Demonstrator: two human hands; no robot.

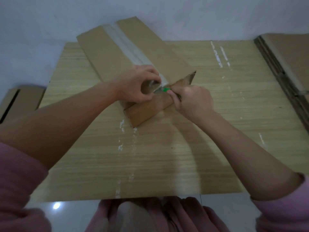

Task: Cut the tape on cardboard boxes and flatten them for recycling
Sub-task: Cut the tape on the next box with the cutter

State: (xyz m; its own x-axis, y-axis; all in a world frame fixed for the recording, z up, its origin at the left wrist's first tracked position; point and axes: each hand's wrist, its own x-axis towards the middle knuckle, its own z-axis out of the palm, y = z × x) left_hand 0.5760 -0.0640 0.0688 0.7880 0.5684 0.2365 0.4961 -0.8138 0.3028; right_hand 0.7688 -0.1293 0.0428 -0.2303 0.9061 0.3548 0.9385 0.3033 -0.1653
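Lying on the wooden bench (167,148), the long cardboard box (117,52) ran away from the person. At its near end, the left hand (135,84) clenched a flap, while the right hand (192,102) grasped a green cutter (165,90) against the tape (127,46). Flattened cardboard (287,64) lay far right.

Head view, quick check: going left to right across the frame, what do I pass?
Open-ended brown cardboard box at the left edge → left hand → green-handled cutter → right hand → stack of flattened brown cardboard.
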